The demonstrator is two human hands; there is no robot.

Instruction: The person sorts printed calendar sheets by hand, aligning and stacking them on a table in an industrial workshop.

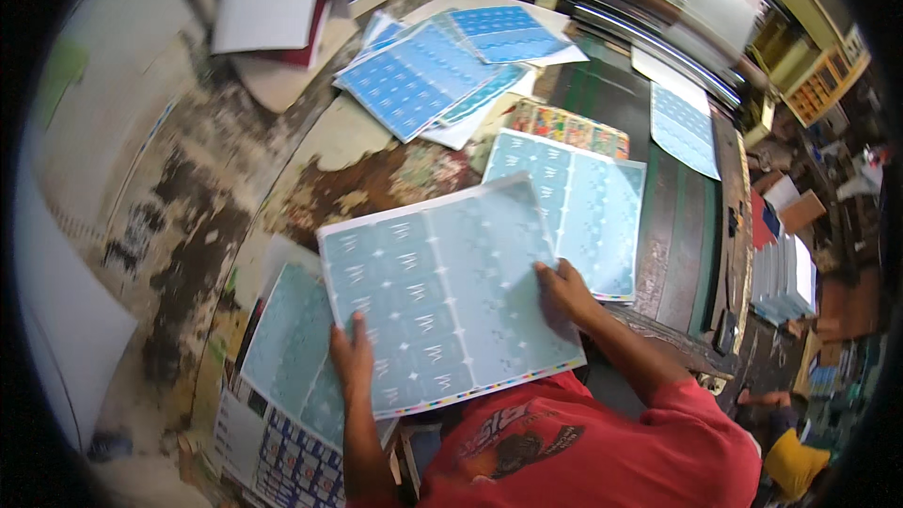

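Pale blue-green, a printed sheet (470,263) spans both hands in front of the red shirt (602,442). The left hand's (352,356) grip holds its left edge, thumb on the face; the right hand's (564,290) grip holds its right edge. Similar sheets lie partly beneath it on either side, a left batch (287,348) and a right batch (602,216). Beyond, deeper-blue sheets (409,80) overlap on the worn tabletop (362,183). Farther right, a blue sheet (684,132) rests on the dark, green-striped machine bed (668,259), near a shiny roller (658,49).
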